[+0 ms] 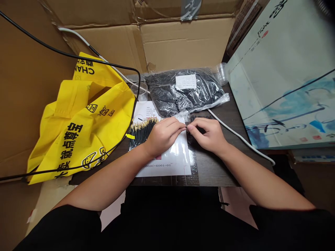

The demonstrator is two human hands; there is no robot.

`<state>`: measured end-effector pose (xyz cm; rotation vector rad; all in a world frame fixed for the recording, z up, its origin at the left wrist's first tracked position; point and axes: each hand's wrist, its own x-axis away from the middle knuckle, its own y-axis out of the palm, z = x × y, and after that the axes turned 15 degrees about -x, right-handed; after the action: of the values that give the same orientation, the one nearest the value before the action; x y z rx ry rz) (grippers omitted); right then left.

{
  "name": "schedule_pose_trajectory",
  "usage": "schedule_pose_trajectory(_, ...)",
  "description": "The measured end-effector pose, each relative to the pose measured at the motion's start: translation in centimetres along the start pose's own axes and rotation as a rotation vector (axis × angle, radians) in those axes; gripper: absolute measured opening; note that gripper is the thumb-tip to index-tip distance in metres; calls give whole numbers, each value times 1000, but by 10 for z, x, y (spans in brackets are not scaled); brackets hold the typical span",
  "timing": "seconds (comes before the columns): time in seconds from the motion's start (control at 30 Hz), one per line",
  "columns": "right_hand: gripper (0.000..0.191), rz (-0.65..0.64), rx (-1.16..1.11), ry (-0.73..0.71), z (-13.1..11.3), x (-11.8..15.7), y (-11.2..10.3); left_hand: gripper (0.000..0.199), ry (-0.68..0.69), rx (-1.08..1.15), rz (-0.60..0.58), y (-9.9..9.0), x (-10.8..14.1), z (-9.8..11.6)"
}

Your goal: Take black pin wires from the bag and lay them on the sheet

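My left hand [165,135] and my right hand [206,134] meet over the desk, thumbs and fingers pinched together tip to tip. Whatever small piece sits between the fingertips is too small to name. Beside and partly under my left hand lies a bundle of black wires [140,134] with gold-coloured metal ends. The wires rest on a printed paper sheet [167,169], which my left hand partly covers. Just behind my right hand a dark row of thin pieces [200,118] shows, mostly hidden by the hand.
A clear plastic bag [188,92] full of black pieces lies behind my hands. Clear plastic cups [222,74] stand beside it. A yellow bag [86,122] fills the left side. A black cable [78,55] and a white cable [240,137] cross the desk area. Cardboard boxes [183,45] wall the back.
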<state>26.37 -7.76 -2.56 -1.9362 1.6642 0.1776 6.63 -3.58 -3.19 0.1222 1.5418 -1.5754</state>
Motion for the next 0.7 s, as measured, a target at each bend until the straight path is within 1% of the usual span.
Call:
schedule_pose_trajectory(0.13, 27, 14, -35, 91, -2, 1, 0, 14, 33, -12, 35, -1, 0, -1)
schedule_pose_trajectory(0.3, 36, 8, -104, 208, -4, 1, 2, 13, 55, -32, 47, 0, 2, -1)
schedule_pose_trajectory(0.7, 42, 19, -52, 189, -7, 3, 2, 15, 158, -132, 96, -2, 2, -1)
